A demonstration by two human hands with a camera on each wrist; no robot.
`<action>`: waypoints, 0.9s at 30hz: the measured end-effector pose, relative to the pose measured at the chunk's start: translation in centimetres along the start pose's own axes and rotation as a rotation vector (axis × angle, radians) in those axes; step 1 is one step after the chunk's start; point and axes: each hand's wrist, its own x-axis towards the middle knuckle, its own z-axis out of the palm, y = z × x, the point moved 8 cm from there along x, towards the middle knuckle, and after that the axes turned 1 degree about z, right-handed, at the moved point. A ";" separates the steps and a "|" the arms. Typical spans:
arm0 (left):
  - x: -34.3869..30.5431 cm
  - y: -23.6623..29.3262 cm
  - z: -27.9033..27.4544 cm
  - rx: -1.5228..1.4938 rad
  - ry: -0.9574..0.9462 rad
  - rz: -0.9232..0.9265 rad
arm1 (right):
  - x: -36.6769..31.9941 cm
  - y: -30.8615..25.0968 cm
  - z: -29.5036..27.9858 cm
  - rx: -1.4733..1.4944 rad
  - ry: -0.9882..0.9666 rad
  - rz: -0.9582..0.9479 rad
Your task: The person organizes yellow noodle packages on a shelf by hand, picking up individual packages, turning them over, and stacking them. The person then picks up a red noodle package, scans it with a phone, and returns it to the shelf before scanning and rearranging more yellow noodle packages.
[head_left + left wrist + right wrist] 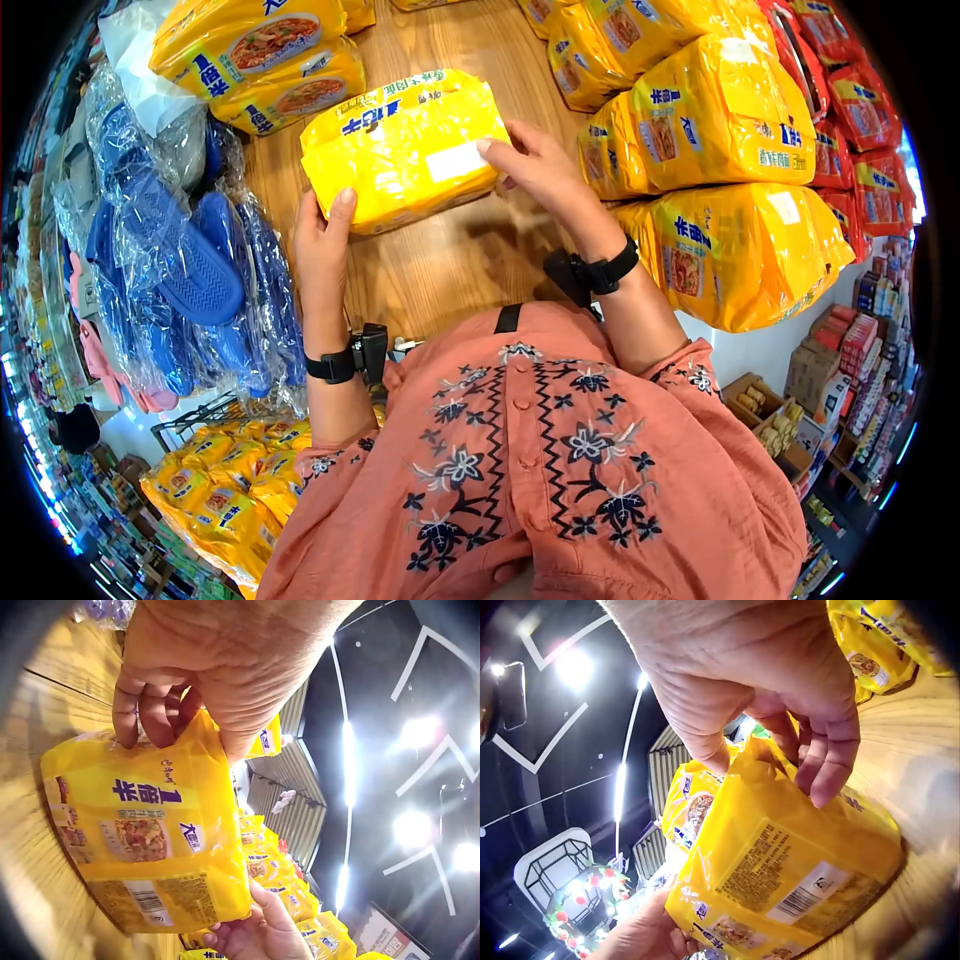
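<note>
Both hands hold a yellow multipack of instant noodles (405, 165) over the wooden table. My left hand (323, 245) grips its near left corner, thumb on top and fingers down the side. At the opposite end my right hand (545, 175) pinches the right edge, its thumb beside a white label. In the left wrist view, the multipack (180, 825) shows a bowl picture and a barcode on its side. The right wrist view has the end of the multipack (795, 862) with printed text and another barcode, low over the wood.
Stacked yellow noodle multipacks (725, 115) line the right side, with red packs (868, 110) beyond. More yellow multipacks (260, 60) stand at the far left. Blue slippers (195, 255) in clear plastic hang left of the wooden table (420, 280). A rack of yellow packs (215, 480) sits lower left.
</note>
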 end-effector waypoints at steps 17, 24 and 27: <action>-0.3 0.2 -0.2 0.065 0.031 -0.055 | 0.2 0.4 -0.3 0.045 -0.002 -0.029; 0.1 -1.4 -2.0 0.094 0.133 -0.029 | 0.1 0.3 -0.9 0.087 0.058 -0.025; 0.2 -1.3 -2.0 0.082 0.125 -0.027 | -0.3 -0.7 -0.5 0.095 0.055 -0.018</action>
